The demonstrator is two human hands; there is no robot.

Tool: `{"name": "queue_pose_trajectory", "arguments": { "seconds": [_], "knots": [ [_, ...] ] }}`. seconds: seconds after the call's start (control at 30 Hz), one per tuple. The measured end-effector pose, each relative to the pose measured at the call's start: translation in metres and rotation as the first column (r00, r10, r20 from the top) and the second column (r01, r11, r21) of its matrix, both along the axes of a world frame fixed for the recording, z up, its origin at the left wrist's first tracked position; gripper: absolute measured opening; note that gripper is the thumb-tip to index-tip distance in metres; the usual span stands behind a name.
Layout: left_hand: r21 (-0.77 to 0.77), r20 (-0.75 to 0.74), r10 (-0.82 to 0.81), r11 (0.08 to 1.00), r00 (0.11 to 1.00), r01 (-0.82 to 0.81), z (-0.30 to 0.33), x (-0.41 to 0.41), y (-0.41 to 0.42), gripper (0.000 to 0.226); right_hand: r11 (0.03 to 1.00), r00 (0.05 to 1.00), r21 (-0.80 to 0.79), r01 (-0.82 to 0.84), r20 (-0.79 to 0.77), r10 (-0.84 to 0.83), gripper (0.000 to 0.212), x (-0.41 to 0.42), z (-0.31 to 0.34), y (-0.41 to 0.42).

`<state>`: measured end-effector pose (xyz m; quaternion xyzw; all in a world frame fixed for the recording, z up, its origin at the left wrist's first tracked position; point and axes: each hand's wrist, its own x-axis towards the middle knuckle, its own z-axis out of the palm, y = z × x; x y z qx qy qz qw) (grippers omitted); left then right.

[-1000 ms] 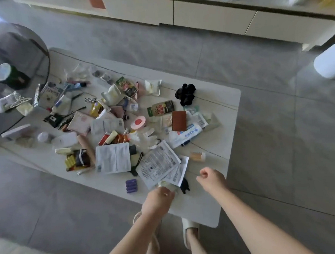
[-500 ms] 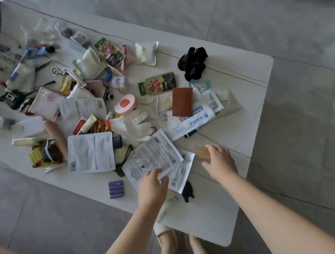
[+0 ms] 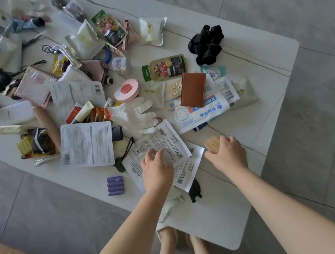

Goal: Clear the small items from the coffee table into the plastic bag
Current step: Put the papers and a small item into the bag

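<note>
Right hand (image 3: 226, 154) had closed around a small tan toothpick container (image 3: 212, 144) near the right edge of the coffee table (image 3: 256, 209); fingers curled over it, only its end showing. Half a second earlier that hand was just reaching flat over the container, and a second earlier it was a loose fist hovering off the near edge, so the grab was new. Whether the container had left the table surface, cannot tell.

Left hand (image 3: 157, 171) had moved up from the near edge onto the printed packets (image 3: 162, 146), fingers spread and lightly bent, resting on them, not clearly gripping. A pale crumpled thing (image 3: 172, 204) under the left forearm at the near edge was probably the plastic bag, but too hidden to be sure.

Most of the clutter was untouched: batteries (image 3: 115, 185) near the front edge, white glove (image 3: 136, 114) mid-table, brown wallet (image 3: 192, 89), black scrunchie (image 3: 206, 43) toward the far right corner. Judged the task barely started: first item in hand, and the bag would need opening next.
</note>
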<state>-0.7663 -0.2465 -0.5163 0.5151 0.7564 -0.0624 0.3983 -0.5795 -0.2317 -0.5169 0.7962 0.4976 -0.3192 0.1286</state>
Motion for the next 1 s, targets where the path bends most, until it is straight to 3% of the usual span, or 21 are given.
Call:
{"name": "queue_pose_trajectory", "arguments": {
  "seconds": [0.17,0.3,0.6,0.7,0.8,0.93,1.0],
  "knots": [
    [-0.123,-0.007,-0.142,0.982,0.990,0.141,0.005,-0.014,0.004,0.063,1.000,0.976,0.003,-0.018,-0.217,0.018,0.040,-0.022,0.021,0.013],
    [-0.172,0.000,-0.307,0.938,0.952,0.302,0.005,-0.023,0.002,0.066,0.996,0.926,-0.047,0.073,-0.368,-0.085,0.050,-0.051,0.017,0.022],
    [-0.110,0.070,-0.354,0.926,0.933,0.360,0.000,-0.032,-0.007,0.062,0.975,0.904,-0.104,0.196,-0.365,-0.221,0.053,-0.065,0.004,0.018],
    [-0.067,0.114,-0.249,0.964,0.962,0.257,0.003,-0.028,-0.008,0.060,0.968,0.902,-0.094,0.233,-0.351,-0.251,0.052,-0.057,0.009,0.012],
    [-0.084,0.132,0.007,0.996,0.991,0.004,0.007,-0.026,-0.008,0.062,0.936,0.870,-0.090,0.341,-0.346,-0.351,0.049,-0.046,0.014,0.001],
    [-0.123,0.055,0.325,0.941,0.944,-0.316,0.005,-0.035,-0.007,0.067,0.888,0.823,-0.114,0.446,-0.338,-0.457,0.043,-0.035,0.012,-0.018],
    [-0.115,0.021,0.402,0.911,0.915,-0.397,0.000,-0.041,-0.006,0.069,0.868,0.798,-0.128,0.480,-0.348,-0.493,0.039,-0.034,0.007,-0.026]
  ]
}}
